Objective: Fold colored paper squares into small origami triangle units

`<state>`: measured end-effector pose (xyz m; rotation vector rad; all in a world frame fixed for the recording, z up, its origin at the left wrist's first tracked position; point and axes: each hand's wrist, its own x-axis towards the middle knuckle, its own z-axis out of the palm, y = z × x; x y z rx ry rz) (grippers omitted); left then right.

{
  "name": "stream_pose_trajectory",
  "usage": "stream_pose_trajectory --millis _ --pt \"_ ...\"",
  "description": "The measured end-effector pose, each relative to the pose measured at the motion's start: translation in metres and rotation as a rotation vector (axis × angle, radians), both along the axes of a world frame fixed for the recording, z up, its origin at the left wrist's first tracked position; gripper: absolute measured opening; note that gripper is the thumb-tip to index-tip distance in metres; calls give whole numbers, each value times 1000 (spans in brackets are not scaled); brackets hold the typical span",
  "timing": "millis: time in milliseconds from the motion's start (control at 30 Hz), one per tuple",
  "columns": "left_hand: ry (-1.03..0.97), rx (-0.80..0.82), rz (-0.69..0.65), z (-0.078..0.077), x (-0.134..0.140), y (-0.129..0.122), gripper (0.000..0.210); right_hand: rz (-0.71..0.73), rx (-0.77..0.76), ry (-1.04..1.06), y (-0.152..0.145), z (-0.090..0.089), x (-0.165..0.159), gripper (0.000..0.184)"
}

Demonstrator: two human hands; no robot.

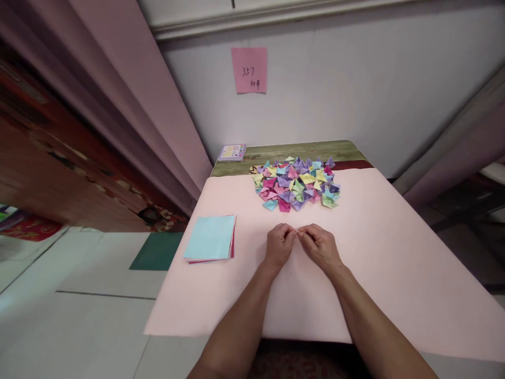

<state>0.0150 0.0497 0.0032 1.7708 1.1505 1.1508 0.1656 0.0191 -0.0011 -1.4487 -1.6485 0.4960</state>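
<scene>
My left hand (280, 245) and my right hand (320, 245) meet above the pink table cover, fingertips pinched close together. Between them they grip a small pale pink piece of paper (297, 231), mostly hidden by the fingers, so its folded shape cannot be made out. Just beyond my hands lies a pile of small folded paper boats (294, 184) in purple, yellow, green, blue and pink. Left of my left hand rests a stack of square paper sheets (210, 238), light blue on top with red and pink edges showing beneath.
A pink sheet covers most of the table (394, 252), leaving a green wood-patterned strip at the back. On that strip, at the left corner, sits a small printed pack (232, 152). A pink note (250, 70) is stuck to the wall. Pink curtains (173, 100) hang at the left.
</scene>
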Motion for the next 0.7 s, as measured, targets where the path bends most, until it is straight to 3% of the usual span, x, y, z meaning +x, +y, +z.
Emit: stream_pose_trajectory --millis 167,333,567,700 --pt "-1 -67 7 0 0 -1 12 -10 -61 69 0 1 0 18" --pt "114 27 70 1 0 -2 12 44 -64 123 0 4 0 29" --pt "183 149 119 -3 0 2 13 58 -104 213 1 0 -1 25" --pt "127 131 208 -5 -1 6 25 -34 -148 262 2 -3 -1 33"
